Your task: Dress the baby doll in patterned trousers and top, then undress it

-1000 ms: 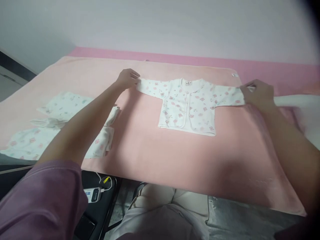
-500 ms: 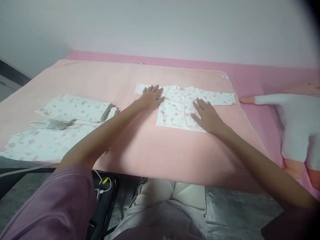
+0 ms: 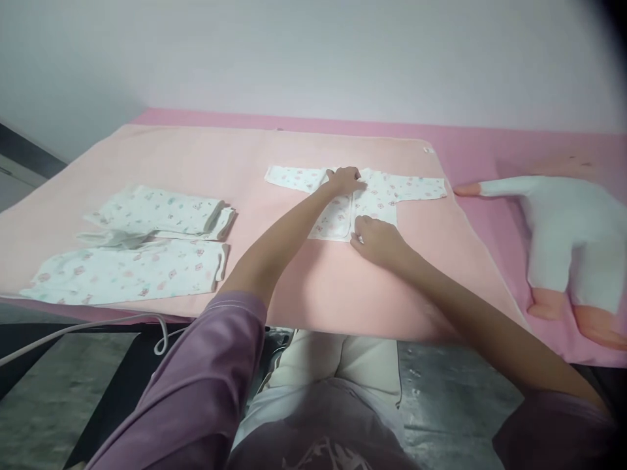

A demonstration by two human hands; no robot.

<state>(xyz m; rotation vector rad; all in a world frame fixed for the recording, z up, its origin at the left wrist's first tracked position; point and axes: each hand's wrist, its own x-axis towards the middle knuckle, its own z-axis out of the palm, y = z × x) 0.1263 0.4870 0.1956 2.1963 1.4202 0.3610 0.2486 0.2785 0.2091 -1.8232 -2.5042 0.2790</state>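
A small white printed baby shirt [image 3: 377, 196] lies spread on the peach cloth [image 3: 235, 156], its two sleeves stretched out to the sides. My left hand [image 3: 345, 181] is at the collar, its fingers curled onto the fabric of the upper front. Lower down, my right hand [image 3: 377, 238] pinches the shirt's front edge near the hem, at the middle opening. Both hands hide parts of the shirt's front.
Folded white printed garments [image 3: 161, 212] and printed pants [image 3: 132, 271] lie at the left. A doll in white clothing [image 3: 563, 228] is on the pink surface [image 3: 470, 150] at the right. A white cable [image 3: 98, 323] runs along the table's front left.
My left hand has moved right from the sleeve to the collar. My right hand has shifted left and down to the front opening. Both hands, spread flat before, have closed on the shirt.
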